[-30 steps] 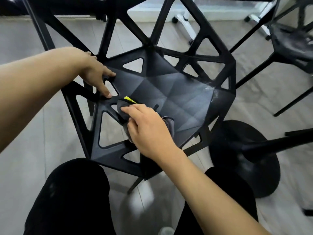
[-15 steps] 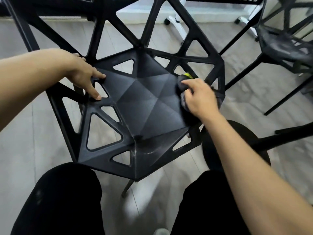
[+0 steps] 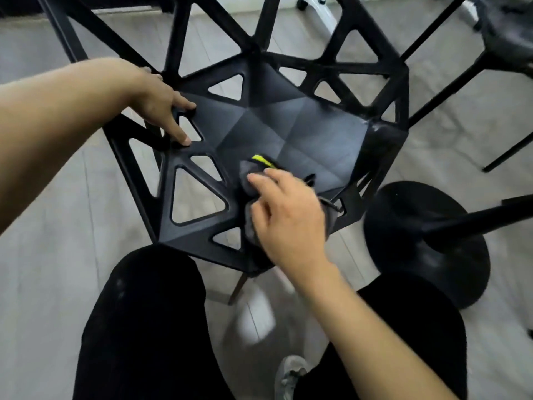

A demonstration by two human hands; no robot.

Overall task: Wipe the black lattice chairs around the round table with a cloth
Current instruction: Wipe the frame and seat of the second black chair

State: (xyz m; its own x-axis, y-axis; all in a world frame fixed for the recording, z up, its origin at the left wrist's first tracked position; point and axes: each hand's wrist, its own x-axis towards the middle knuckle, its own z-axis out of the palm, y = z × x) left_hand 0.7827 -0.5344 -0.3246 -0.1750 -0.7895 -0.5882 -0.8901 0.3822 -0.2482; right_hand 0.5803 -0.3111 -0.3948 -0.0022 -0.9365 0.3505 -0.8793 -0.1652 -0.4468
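Head view, the only one: I noted the black lattice chair [image 3: 288,131] directly below, between the knees. Left hand [image 3: 161,108] rested on the seat's left rim, thumb and forefinger spread across a triangular cutout, holding nothing, probably to steady the chair against the wiping. Right hand [image 3: 285,217] pressed a grey cloth [image 3: 249,180] with a yellow tag onto the seat's front portion, fingers curled over the bunched fabric. Table base [image 3: 427,243] stood just right; a second chair [image 3: 507,36] farther off, unwiped as far as I could judge.
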